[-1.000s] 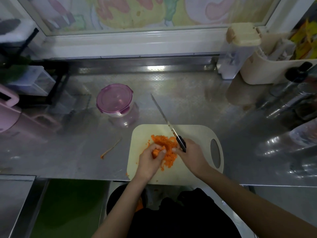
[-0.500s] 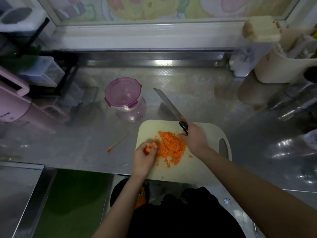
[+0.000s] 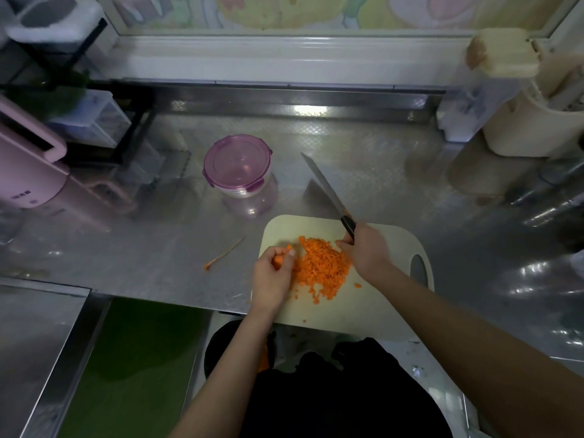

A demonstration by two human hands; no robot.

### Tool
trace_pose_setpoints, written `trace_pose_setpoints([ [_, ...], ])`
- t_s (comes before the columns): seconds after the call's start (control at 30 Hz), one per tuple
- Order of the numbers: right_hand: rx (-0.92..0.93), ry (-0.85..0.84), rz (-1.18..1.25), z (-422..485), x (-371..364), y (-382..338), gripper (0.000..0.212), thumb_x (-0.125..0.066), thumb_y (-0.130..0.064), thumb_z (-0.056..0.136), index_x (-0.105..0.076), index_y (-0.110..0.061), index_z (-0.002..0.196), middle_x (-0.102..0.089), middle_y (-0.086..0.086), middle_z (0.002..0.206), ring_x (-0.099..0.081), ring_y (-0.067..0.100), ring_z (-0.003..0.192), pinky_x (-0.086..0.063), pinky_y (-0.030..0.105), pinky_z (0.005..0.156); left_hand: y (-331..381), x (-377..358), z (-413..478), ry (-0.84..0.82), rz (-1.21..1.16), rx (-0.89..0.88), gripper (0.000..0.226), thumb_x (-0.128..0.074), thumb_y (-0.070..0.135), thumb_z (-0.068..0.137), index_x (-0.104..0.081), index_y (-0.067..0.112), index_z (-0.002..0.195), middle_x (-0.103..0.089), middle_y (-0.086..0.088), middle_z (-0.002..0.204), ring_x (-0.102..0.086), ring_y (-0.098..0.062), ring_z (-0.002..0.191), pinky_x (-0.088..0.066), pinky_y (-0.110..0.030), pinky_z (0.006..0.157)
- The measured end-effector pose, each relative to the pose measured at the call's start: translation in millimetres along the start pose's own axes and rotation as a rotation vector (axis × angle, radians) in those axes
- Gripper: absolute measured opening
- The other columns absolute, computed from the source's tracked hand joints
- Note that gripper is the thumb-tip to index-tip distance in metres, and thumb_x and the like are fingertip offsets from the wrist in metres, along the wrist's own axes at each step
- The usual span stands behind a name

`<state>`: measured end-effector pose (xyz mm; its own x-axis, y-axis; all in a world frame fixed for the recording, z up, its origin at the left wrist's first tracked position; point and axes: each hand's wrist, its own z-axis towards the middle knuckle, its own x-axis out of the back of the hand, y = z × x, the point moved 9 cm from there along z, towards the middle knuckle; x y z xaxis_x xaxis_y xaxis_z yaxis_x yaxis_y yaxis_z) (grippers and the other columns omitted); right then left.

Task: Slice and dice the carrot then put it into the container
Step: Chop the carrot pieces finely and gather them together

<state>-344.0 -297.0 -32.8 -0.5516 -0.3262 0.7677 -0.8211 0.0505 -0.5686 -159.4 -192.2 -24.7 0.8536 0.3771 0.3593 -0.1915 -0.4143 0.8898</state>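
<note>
Head: right hand (image 3: 366, 249) around knife handle (image 3: 347, 224)

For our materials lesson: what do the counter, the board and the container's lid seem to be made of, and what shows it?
Counter: likely stainless steel, finely embossed; it mirrors light and nearby things.
Board: probably plastic, matte cream, with a moulded handle hole.
Lid: translucent purple plastic, glossy, with clip tabs at its rim.

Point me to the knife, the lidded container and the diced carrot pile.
knife (image 3: 322, 184): head view, middle of the blade.
container (image 3: 237, 162): head view, centre of its purple lid.
diced carrot pile (image 3: 322, 267): head view, middle of the orange heap.
</note>
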Motion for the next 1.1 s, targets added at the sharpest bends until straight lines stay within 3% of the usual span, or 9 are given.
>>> trace_pose_setpoints([
  [0.17,0.03,0.064,0.323,-12.5,16.5,-12.9,0.02,-0.072,-0.021,0.082,-0.061,-0.005,0.081,-0.059,-0.004,0.07,-0.057,0.009,0.067,-0.038,0.009,0.055,-3.9,-12.9,0.2,-0.036,-0.014,0.039,0.016,-0.057,0.031,0.091,-0.058,0.025,0.076,-0.058,0.007,0.068,-0.056,-0.016,0.068,-0.052,-0.042,0.076],
  [0.23,0.075,0.047,0.339,-20.4,15.3,-25.9,0.019,-0.073,-0.023,0.08,-0.066,-0.005,0.081,-0.061,-0.005,0.07,-0.056,0.003,0.065,-0.037,0.006,0.056,-1.7,-20.5,-2.5,-0.073,-0.013,0.035,0.016,-0.056,0.03,0.092,-0.058,0.023,0.078,-0.059,0.005,0.069,-0.056,-0.014,0.067,-0.051,-0.038,0.075],
  [0.37,0.096,-0.011,0.367,-35.5,2.0,-40.3,0.02,-0.072,-0.018,0.08,-0.062,-0.006,0.093,-0.068,0.002,0.084,-0.061,0.011,0.075,-0.041,0.017,0.064,7.7,-31.6,-11.5,-0.118,-0.086,0.019,0.013,-0.054,0.022,0.094,-0.057,0.016,0.083,-0.059,0.003,0.063,-0.053,-0.003,0.052,-0.047,-0.021,0.062],
  [0.53,0.155,-0.058,0.28,-43.3,-8.6,-47.1,0.012,-0.068,-0.018,0.083,-0.059,-0.011,0.088,-0.065,-0.001,0.081,-0.06,0.015,0.078,-0.04,0.019,0.068,4.4,-25.2,-19.8,-0.116,-0.083,0.009,0.015,-0.054,0.025,0.094,-0.059,0.021,0.08,-0.06,0.006,0.067,-0.056,-0.009,0.065,-0.048,-0.027,0.071],
  [0.63,0.178,-0.109,0.297,-49.6,-10.5,-50.6,0.016,-0.068,-0.023,0.085,-0.054,-0.015,0.084,-0.066,0.004,0.082,-0.063,0.018,0.075,-0.05,0.029,0.072,-1.8,-14.7,-23.6,-0.091,-0.113,0.034,0.017,-0.052,0.023,0.095,-0.058,0.019,0.079,-0.057,0.003,0.068,-0.054,-0.011,0.064,-0.05,-0.027,0.065],
  [0.77,0.21,-0.151,0.324,-72.2,-12.8,-58.9,0.022,-0.065,-0.035,0.087,-0.055,-0.016,0.081,-0.058,-0.002,0.072,-0.055,0.013,0.067,-0.041,0.027,0.064,-19.7,20.5,-26.6,0.063,-0.102,0.085,0.019,-0.048,0.019,0.097,-0.056,0.017,0.08,-0.056,-0.002,0.067,-0.054,-0.014,0.061,-0.049,-0.03,0.063],
  [0.87,0.131,-0.284,0.404,-92.4,-34.0,-58.4,0.038,-0.05,-0.042,0.094,-0.044,-0.021,0.063,-0.047,-0.002,0.058,-0.046,0.013,0.052,-0.035,0.028,0.054,-34.2,46.1,-34.4,0.205,-0.024,0.103,0.018,-0.046,0.021,0.098,-0.055,0.013,0.085,-0.058,0.0,0.068,-0.058,-0.021,0.068,-0.046,-0.035,0.069],
  [0.97,0.06,-0.383,0.422,-103.1,-59.5,-53.5,0.044,-0.042,-0.048,0.096,-0.041,-0.021,0.06,-0.042,-0.001,0.055,-0.041,0.015,0.049,-0.033,0.027,0.055,-44.3,58.5,-42.8,0.32,-0.013,0.138,0.018,-0.045,0.023,0.098,-0.055,0.01,0.09,-0.057,0.002,0.07,-0.06,-0.023,0.072,-0.044,-0.032,0.066],
  [1.1,-0.005,-0.481,0.409,-113.0,-80.3,-44.0,0.044,-0.039,-0.049,0.097,-0.039,-0.021,0.062,-0.04,-0.002,0.053,-0.04,0.013,0.044,-0.033,0.024,0.047,-46.3,58.6,-46.9,0.346,-0.023,0.122,0.018,-0.047,0.023,0.097,-0.056,0.01,0.088,-0.058,0.0,0.075,-0.058,-0.02,0.074,-0.045,-0.029,0.066],
])
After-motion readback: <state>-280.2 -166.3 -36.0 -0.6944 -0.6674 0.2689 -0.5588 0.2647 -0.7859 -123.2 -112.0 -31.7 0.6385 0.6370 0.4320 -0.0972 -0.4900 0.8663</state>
